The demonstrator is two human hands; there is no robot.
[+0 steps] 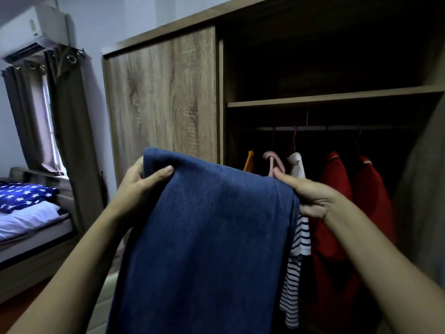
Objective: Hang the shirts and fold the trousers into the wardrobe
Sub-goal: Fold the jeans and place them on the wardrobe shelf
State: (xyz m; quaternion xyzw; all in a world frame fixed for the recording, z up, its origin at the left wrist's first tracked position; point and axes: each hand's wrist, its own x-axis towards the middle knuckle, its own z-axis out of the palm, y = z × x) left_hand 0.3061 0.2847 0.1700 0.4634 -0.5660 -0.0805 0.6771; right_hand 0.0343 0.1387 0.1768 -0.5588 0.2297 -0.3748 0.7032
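Both hands were up in front of the open wardrobe, and between them hung the blue trousers, folded edge at the top, long axis running straight down toward six o'clock. The left hand pinched the fold at ten o'clock, thumb on top. The right hand gripped the two o'clock corner. Behind, at three o'clock, a striped shirt and red shirts hung from the rail.
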